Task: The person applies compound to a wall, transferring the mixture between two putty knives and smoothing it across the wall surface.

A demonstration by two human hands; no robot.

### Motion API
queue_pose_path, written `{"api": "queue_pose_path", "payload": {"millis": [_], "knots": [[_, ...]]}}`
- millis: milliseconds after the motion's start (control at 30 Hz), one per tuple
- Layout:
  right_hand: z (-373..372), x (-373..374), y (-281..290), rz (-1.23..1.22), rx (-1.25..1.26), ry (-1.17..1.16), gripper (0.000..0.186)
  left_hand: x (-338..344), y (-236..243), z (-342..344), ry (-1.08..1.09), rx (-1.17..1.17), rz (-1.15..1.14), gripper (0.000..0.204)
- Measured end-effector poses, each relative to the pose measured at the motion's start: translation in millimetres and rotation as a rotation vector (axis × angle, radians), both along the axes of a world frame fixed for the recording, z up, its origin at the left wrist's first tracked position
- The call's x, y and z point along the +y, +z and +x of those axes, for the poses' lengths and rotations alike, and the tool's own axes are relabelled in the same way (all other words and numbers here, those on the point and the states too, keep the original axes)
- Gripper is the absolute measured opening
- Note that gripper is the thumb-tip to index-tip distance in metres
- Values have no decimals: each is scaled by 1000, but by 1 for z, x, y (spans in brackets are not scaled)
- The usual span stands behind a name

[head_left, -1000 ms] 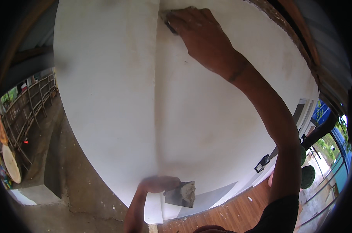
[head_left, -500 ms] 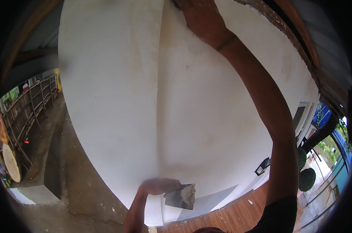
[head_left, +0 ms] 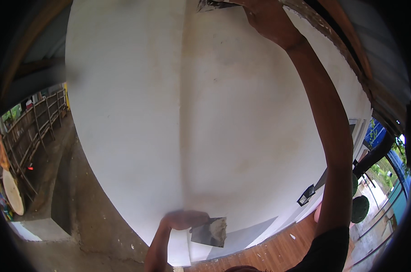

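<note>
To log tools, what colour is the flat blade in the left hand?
The flat blade is grey, paler along its right edge; head view.

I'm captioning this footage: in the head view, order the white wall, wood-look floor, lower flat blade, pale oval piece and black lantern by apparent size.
Largest to smallest:
1. White wall
2. Wood-look floor
3. Lower flat blade and pale oval piece: too alike to rank surely
4. Black lantern
</note>
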State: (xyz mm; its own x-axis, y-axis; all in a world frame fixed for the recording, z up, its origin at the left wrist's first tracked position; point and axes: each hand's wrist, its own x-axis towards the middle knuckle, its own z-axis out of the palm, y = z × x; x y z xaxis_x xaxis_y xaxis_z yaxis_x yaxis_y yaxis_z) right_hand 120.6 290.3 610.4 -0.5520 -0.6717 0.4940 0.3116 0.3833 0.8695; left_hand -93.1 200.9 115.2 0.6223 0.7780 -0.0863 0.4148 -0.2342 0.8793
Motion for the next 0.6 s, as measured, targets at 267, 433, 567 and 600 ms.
{"api": "queue_pose_path", "payload": {"millis": [267,433,567,600], "knots": [[-9,26,6,112,29,-108,59,-3,3,2,45,0,-5,38],[-14,35,9,174,47,-51,56,2,-6,-3,3,-37,19,38],[-21,36,9,165,11,-25,51,0,-4,-2,-33,-108,100,38],[-23,36,8,165,16,-34,50,0,-5,-3,-32,-108,100,38]]}}
